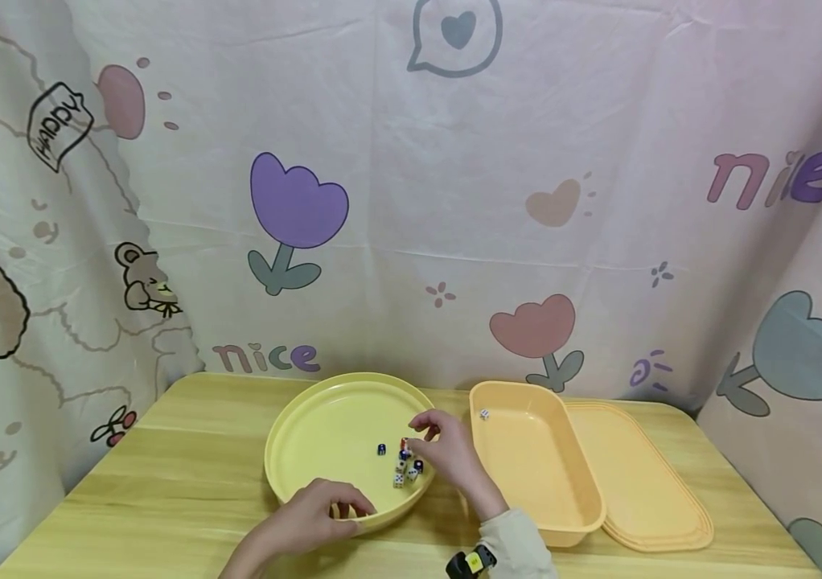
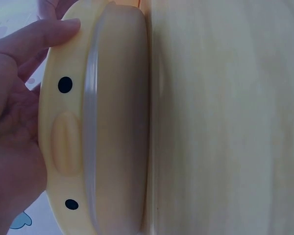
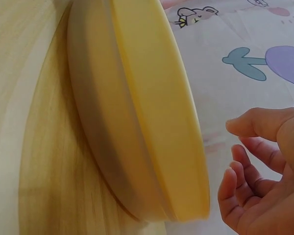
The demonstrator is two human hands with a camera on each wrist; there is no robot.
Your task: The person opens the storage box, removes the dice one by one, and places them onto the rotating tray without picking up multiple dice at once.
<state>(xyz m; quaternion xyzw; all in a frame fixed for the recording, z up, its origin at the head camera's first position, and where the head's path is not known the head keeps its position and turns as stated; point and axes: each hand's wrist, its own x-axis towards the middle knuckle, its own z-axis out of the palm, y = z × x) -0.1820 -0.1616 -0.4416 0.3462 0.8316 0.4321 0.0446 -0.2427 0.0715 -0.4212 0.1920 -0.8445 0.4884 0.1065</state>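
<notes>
A round yellow tray [image 1: 324,418] with a raised rim stands on the table. Several small dice lie inside its right part: a dark blue die [image 1: 381,449] apart from the others, a white die [image 1: 399,480] near the front, and a red one [image 1: 404,443] at the back of the cluster. My left hand [image 1: 317,515] grips the tray's front rim, thumb outside and fingers over the inside. Above the dice hovers my right hand [image 1: 447,449], fingers bent with its tips close to the red die. In the right wrist view, nothing shows between the right hand's fingers [image 3: 255,125].
Right of the tray stands an orange rectangular box [image 1: 534,450], a white die [image 1: 484,415] in its far left corner. A flat orange lid [image 1: 650,482] lies beside it on the wooden table [image 1: 129,498]. A printed curtain [image 1: 396,201] hangs behind.
</notes>
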